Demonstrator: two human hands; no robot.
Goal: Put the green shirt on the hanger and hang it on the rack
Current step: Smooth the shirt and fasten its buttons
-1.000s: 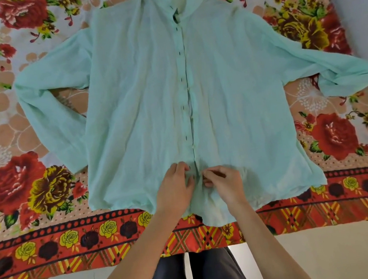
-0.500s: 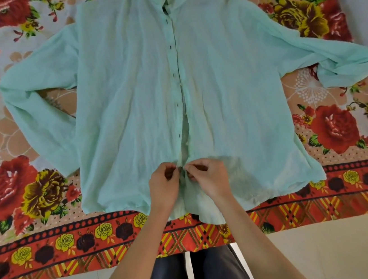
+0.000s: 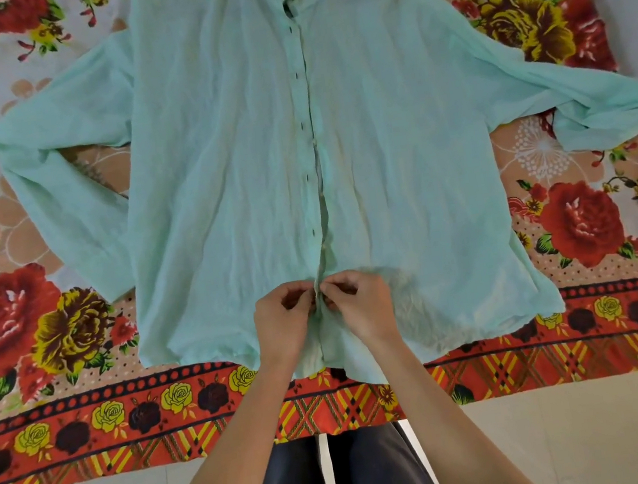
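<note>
Sheet (image 3: 9, 326) with big red and yellow roses is spread flat, and the shirt (image 3: 217, 174) is laid on it front up, collar at the far end, hem near the sheet's patterned border. Over at the left of the view, one sleeve (image 3: 57, 196) is bent back toward the hem. Small dark marks are lined up down the placket (image 3: 305, 141). Down near the hem, the placket is pinched by the left hand (image 3: 281, 323), fingers curled in tight on the cloth edge. The right hand (image 3: 363, 309) is pressed right up against it, fingers curled on the same strip. The other sleeve (image 3: 577, 111) is stretched out rightward, its end doubled over.
</note>
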